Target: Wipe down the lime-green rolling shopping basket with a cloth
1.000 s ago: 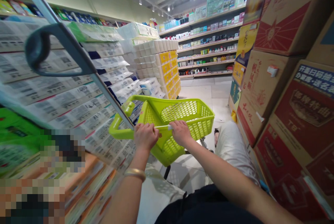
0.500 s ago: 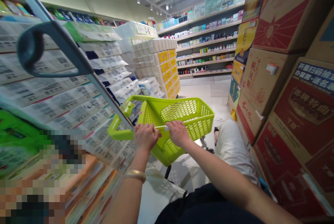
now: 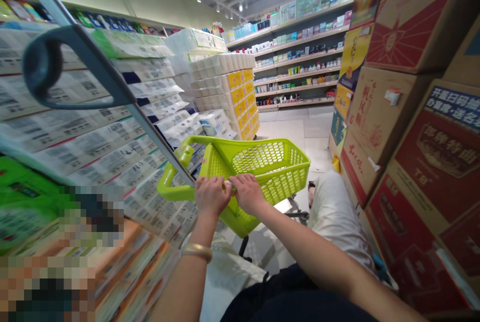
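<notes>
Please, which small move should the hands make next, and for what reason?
I would probably slide the right hand along the near rim of the green basket, away from the left hand. Both hands sit close together at that rim, with something small and white between them, and the rim beyond the right hand looks free.

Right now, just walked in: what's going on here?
A person's left hand and right hand meet, fingers curled, over the near side of a green cart basket. What they grip is mostly hidden. A metal pole with a grey handle slants down to beside the left hand. The cart stands in a shop aisle, wrapped packs stacked on the left, cartons on the right.
</notes>
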Motion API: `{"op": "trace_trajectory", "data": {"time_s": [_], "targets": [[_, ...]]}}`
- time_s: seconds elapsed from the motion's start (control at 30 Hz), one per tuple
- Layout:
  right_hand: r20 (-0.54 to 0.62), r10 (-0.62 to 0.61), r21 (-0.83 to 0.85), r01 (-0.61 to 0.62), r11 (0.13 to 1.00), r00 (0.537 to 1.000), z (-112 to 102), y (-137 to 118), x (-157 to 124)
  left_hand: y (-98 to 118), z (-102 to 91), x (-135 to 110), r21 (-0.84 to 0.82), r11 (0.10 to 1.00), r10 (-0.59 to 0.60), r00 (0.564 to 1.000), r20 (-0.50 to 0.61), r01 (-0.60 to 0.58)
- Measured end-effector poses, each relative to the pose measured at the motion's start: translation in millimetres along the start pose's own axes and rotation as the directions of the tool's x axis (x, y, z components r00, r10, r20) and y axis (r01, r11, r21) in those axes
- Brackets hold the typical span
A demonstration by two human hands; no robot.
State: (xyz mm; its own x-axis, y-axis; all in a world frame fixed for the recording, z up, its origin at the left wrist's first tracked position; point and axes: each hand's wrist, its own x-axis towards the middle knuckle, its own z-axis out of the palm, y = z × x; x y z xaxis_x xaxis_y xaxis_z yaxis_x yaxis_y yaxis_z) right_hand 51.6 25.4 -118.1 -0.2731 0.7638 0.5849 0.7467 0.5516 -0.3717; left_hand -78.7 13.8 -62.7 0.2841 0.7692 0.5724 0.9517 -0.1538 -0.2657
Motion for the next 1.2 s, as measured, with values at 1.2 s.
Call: {"op": "trace_trajectory", "data": {"time_s": [1.2], "targets": [[-0.100,0.055,-0.075,-0.063,0.995,0.993,2.7,-0.7,-5.6,-12.0,3.7,0.2,-0.042,0.999,0.020,0.998,-0.055,-0.023]]}}
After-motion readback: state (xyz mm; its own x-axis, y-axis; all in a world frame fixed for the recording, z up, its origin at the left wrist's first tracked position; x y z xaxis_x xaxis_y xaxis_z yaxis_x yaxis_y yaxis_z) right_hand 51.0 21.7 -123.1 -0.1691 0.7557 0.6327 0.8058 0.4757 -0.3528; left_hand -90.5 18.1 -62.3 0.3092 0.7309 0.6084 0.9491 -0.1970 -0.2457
